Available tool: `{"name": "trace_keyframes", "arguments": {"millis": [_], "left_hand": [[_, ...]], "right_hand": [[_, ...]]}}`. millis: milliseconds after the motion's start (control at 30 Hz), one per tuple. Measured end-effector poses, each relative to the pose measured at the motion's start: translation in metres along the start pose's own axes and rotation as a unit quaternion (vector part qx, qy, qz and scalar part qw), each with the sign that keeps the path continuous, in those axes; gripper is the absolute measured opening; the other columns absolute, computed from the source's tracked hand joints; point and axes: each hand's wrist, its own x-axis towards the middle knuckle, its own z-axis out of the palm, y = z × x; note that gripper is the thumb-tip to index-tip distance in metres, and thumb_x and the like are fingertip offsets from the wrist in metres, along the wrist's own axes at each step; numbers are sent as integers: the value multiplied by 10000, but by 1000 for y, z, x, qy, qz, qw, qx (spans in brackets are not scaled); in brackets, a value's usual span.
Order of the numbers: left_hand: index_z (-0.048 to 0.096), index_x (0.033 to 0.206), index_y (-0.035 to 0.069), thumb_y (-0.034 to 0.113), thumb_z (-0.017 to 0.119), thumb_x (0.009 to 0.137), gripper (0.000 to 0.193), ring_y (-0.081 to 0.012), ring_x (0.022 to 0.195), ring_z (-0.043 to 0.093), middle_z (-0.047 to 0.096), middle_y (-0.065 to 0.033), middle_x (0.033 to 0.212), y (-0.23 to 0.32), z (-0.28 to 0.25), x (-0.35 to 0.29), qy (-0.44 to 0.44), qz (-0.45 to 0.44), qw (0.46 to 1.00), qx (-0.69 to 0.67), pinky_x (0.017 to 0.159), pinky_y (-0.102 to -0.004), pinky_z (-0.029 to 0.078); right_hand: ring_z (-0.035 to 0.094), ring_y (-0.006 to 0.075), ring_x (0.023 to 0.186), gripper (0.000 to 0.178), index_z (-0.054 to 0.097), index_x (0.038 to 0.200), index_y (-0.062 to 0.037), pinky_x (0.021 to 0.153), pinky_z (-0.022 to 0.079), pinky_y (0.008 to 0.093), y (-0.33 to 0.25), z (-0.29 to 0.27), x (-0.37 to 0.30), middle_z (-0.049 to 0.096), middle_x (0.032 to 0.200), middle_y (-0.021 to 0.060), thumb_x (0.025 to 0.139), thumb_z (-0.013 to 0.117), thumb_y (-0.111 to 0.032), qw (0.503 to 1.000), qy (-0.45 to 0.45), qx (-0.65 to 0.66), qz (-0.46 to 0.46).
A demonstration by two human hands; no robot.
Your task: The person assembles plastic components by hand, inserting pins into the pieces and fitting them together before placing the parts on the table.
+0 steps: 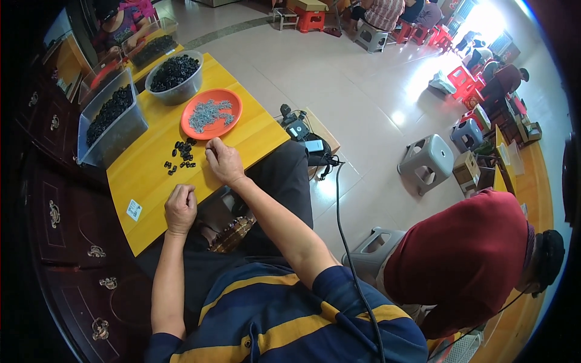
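Note:
My left hand point(181, 209) rests at the near edge of the yellow wooden table point(142, 181), its fingers curled into a fist. Farther right, my right hand point(224, 160) is also closed, just below an orange plate point(186, 124). Whatever either fist may hold is hidden. Small grey metal-looking pieces point(209, 115) lie heaped on the plate. Between the plate and my left hand, several small black plastic parts point(181, 151) are scattered on the tabletop. More black parts fill a round translucent tub point(175, 94) and a rectangular clear bin point(140, 121) on the far left.
Dark wooden drawers point(54, 212) line the left side. A grey stool point(426, 160) stands on the tiled floor to the right. Close on my right sits a person in a red top point(460, 254). A black cable point(340, 212) runs past my right arm.

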Motion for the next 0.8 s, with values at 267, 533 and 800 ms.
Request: {"name": "trace_keyframes", "arguments": {"millis": [267, 533, 800], "left_hand": [[590, 885, 27, -59, 577, 810, 115, -344, 773, 632, 613, -148, 829, -9, -1, -2, 5, 15, 1000, 3, 683, -407, 510], [605, 898, 15, -72, 582, 829, 113, -266, 643, 600, 601, -133, 809, -18, -2, -3, 16, 31, 999, -5, 573, -332, 476], [608, 894, 17, -67, 583, 832, 107, -214, 596, 570, 601, -110, 804, -21, -1, -5, 10, -1, 1000, 10, 548, -305, 457]], "right_hand": [[649, 396, 789, 143, 539, 980, -59, 700, 505, 480, -5, 8, -1, 665, 821, 174, 897, 607, -153, 999, 21, -11, 22], [646, 412, 744, 108, 555, 971, -100, 647, 501, 507, -10, 11, -5, 648, 777, 193, 908, 605, -171, 999, 33, -15, 32], [653, 385, 734, 133, 547, 992, -106, 644, 505, 492, -14, 15, -8, 671, 777, 156, 903, 598, -191, 998, 17, -50, 21]]}}
